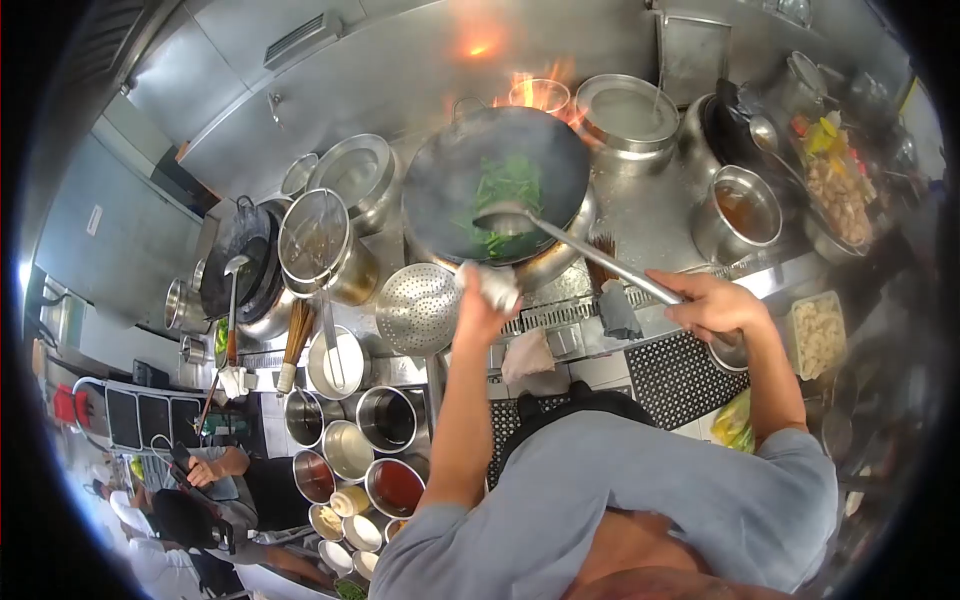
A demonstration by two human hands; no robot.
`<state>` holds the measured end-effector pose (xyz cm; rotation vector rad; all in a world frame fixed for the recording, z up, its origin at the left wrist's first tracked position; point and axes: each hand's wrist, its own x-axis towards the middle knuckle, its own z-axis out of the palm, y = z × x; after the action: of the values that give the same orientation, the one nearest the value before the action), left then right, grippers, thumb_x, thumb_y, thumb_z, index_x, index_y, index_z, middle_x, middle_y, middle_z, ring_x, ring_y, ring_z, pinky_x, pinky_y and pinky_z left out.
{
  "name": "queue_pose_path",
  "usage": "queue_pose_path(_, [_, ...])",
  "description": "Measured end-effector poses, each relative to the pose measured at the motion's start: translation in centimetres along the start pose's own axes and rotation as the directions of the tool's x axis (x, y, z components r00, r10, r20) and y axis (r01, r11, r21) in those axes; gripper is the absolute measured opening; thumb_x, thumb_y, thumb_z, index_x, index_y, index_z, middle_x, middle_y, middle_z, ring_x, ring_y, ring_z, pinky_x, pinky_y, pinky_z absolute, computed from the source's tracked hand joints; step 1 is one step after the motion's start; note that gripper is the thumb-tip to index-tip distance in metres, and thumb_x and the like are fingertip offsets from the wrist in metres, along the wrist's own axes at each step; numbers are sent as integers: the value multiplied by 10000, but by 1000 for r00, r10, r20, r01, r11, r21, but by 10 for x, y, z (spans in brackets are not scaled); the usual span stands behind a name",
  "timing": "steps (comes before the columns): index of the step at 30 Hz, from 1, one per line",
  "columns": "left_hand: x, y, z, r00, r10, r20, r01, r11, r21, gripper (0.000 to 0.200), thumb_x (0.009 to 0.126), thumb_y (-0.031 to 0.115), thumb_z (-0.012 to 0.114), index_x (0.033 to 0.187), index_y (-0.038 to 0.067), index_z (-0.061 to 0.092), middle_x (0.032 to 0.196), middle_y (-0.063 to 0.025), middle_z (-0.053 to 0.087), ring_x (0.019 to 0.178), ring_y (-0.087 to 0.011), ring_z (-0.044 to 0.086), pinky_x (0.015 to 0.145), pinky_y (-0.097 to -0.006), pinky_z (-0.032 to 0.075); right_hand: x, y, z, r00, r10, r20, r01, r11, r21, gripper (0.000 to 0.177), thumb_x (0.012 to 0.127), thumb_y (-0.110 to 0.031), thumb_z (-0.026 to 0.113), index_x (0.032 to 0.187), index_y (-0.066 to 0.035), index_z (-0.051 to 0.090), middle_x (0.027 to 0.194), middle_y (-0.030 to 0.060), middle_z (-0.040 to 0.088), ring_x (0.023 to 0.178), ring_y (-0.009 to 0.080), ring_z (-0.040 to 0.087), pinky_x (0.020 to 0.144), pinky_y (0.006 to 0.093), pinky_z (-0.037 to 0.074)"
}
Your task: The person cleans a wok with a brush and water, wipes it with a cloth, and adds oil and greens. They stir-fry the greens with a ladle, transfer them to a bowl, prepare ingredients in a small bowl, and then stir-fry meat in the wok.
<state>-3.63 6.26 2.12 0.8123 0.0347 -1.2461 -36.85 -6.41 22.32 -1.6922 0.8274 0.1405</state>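
Observation:
A black wok (470, 170) holding green vegetables (505, 195) tilts over a burner, with flames (535, 90) rising behind its far rim. My left hand (485, 290) grips the wok's handle through a white cloth. My right hand (715, 305) holds the long handle of a metal ladle (505, 222), whose bowl rests among the greens in the wok.
A perforated strainer (420, 308) lies left of the wok. Steel pots (628, 110) and a sauce pot (745, 212) stand behind and to the right. Seasoning containers (385, 418) cluster at lower left. A second wok (240, 262) sits far left. Another person (215, 490) is at lower left.

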Motion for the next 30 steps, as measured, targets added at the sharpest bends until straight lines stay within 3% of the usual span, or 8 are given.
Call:
queue_pose_path(5, [83, -31, 17, 973, 19, -231, -26, 999, -30, 234, 841, 118, 557, 1062, 82, 491, 904, -104, 572, 806, -277, 593, 672, -359, 530, 34, -12, 21, 999, -14, -39, -6, 878, -479, 683, 835, -171, 546, 1456, -98, 271, 609, 105, 574, 420, 179, 522, 483, 337, 466])
queue_pose_path(7, [12, -31, 30, 935, 342, 97, -336, 759, 557, 161, 841, 76, 511, 999, 53, 495, 880, -105, 548, 766, -261, 594, 663, -382, 547, 16, -30, 5, 1000, -15, 10, 18, 855, -519, 674, 842, -179, 537, 1458, -109, 270, 620, 110, 585, 432, 188, 540, 486, 338, 472])
queue_pose_path(8, [-35, -19, 73, 987, 74, -140, -61, 993, 98, 144, 837, 65, 498, 979, 40, 498, 870, -104, 544, 755, -254, 594, 663, -389, 549, 9, -36, -1, 998, 3, 70, 35, 840, -541, 666, 849, -187, 527, 1460, -120, 270, 631, 116, 596, 444, 198, 558, 490, 340, 477])
queue_pose_path(11, [-16, -15, 69, 970, 123, -208, -136, 989, -50, 75, 865, 118, 492, 826, 56, 505, 699, -85, 550, 567, -222, 576, 487, -348, 473, 42, -27, -6, 998, 12, 64, 27, 818, -574, 657, 856, -203, 529, 1452, -96, 275, 717, 156, 638, 469, 224, 585, 511, 339, 492])
queue_pose_path(16, [-33, -52, 43, 954, 110, -279, -53, 977, 207, 118, 818, 38, 479, 932, 26, 506, 789, -117, 592, 663, -225, 603, 543, -355, 503, 116, 17, 31, 929, -297, -221, 23, 642, -767, 645, 858, -205, 529, 1446, -106, 284, 765, 172, 648, 547, 230, 612, 559, 345, 503])
queue_pose_path(18, [-47, -52, 46, 947, 158, -280, -112, 978, 174, 139, 818, 31, 472, 953, 29, 505, 812, -117, 600, 678, -226, 606, 544, -358, 503, 72, 14, 35, 918, -293, -269, 155, 886, -436, 643, 850, -165, 531, 1445, -120, 289, 770, 173, 651, 623, 227, 627, 587, 348, 499])
queue_pose_path(27, [14, 16, 30, 1000, -16, -15, 14, 997, -79, 339, 944, 359, 471, 1149, 88, 477, 1061, -109, 577, 1020, -271, 534, 744, -429, 522, 77, 126, 100, 911, 10, -412, 178, 892, 415, 648, 801, -116, 585, 1409, -97, 363, 731, 86, 580, 493, 122, 513, 431, 276, 410])
queue_pose_path(30, [36, 21, 16, 999, -34, -24, 35, 998, 44, 181, 937, 303, 516, 992, 130, 519, 941, -49, 597, 854, -219, 589, 641, -354, 515, 31, 119, 90, 713, 13, -701, 297, 900, 318, 641, 826, -97, 569, 1414, -36, 321, 665, 56, 546, 422, 107, 465, 391, 275, 393])
